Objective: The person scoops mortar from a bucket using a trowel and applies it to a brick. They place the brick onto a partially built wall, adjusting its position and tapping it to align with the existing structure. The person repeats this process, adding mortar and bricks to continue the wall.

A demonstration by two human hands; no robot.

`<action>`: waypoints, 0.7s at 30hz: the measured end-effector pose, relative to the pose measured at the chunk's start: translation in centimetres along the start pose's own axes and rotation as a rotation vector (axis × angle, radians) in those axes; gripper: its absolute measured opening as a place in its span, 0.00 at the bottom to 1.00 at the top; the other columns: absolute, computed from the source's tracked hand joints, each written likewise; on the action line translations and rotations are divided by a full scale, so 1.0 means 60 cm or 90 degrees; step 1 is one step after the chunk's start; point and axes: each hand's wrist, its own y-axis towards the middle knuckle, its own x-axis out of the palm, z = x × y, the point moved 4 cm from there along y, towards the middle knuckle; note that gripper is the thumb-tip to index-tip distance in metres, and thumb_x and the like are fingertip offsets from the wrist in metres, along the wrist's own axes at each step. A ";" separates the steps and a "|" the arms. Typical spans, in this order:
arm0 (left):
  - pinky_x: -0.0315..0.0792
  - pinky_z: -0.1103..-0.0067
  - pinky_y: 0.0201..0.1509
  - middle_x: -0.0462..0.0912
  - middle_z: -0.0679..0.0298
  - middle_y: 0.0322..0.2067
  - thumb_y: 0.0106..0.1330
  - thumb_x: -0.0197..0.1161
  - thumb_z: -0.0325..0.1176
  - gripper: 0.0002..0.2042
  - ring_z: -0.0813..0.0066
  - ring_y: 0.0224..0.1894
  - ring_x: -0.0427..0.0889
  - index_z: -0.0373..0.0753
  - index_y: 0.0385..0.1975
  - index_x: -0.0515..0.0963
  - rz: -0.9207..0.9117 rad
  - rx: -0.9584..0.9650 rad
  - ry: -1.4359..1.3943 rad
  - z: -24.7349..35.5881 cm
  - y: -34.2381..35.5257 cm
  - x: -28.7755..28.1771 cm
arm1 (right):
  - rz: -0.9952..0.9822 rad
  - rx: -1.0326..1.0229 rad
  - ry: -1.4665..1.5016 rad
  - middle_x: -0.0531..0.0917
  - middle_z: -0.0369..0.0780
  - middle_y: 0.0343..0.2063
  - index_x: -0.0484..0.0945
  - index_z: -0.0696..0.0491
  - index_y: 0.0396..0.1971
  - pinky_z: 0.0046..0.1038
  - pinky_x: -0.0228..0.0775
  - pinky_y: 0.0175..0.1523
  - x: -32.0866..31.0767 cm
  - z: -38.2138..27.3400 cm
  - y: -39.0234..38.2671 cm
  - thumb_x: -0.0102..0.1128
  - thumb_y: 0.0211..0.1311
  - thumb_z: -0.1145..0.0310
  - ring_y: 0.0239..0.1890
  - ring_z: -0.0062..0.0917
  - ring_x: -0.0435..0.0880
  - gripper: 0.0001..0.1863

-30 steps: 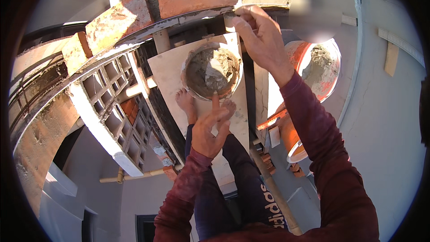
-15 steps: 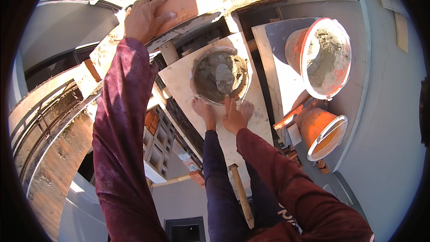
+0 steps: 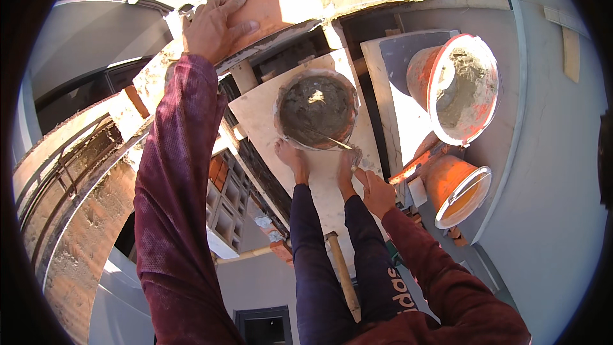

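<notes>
My left hand (image 3: pixel 216 29) grips the left end of an orange-red brick (image 3: pixel 271 9) on top of the curved wall, its thumb along the near face. In my right hand (image 3: pixel 377 191) is a trowel (image 3: pixel 355 158), held by its handle. The thin blade appears nearly edge-on, reaching left over the near rim of a round mortar bucket (image 3: pixel 279 121). Grey wet mortar (image 3: pixel 313 107) fills much of that bucket, with a bright patch of sun on it. The bucket stands on a board just beyond my bare feet.
Two orange buckets stand at the right: a larger one (image 3: pixel 415 70) with mortar inside, and a smaller one (image 3: pixel 447 182). A hammer (image 3: pixel 343 275) with a wooden handle lies between my legs. Dark gaps flank the standing board (image 3: pixel 255 105). Hollow blocks (image 3: pixel 223 217) sit lower left.
The trowel has come out of the mortar and turned edge-on as my right hand moved right and toward me. My left hand stays at the brick, shifted slightly in view.
</notes>
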 end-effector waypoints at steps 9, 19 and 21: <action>0.45 0.39 0.73 0.79 0.74 0.55 0.58 0.69 0.61 0.33 0.71 0.62 0.75 0.73 0.66 0.71 -0.081 -0.077 0.051 0.014 -0.001 -0.005 | 0.089 0.005 0.102 0.80 0.46 0.27 0.73 0.53 0.37 0.41 0.73 0.32 -0.077 -0.046 -0.084 0.64 0.60 0.62 0.32 0.47 0.83 0.13; 0.44 0.37 0.73 0.79 0.73 0.57 0.58 0.69 0.61 0.36 0.69 0.65 0.73 0.72 0.69 0.66 -0.100 -0.077 0.062 0.024 0.003 -0.014 | 0.064 -0.020 0.174 0.80 0.50 0.26 0.71 0.56 0.42 0.41 0.74 0.31 -0.151 -0.103 -0.082 0.64 0.61 0.68 0.32 0.52 0.83 0.14; 0.45 0.38 0.73 0.79 0.73 0.57 0.58 0.69 0.61 0.36 0.68 0.65 0.73 0.71 0.69 0.66 -0.101 -0.074 0.083 0.025 0.004 -0.012 | 0.125 -0.085 0.251 0.81 0.53 0.27 0.71 0.59 0.42 0.40 0.74 0.31 -0.190 -0.143 -0.054 0.63 0.65 0.65 0.31 0.53 0.83 0.15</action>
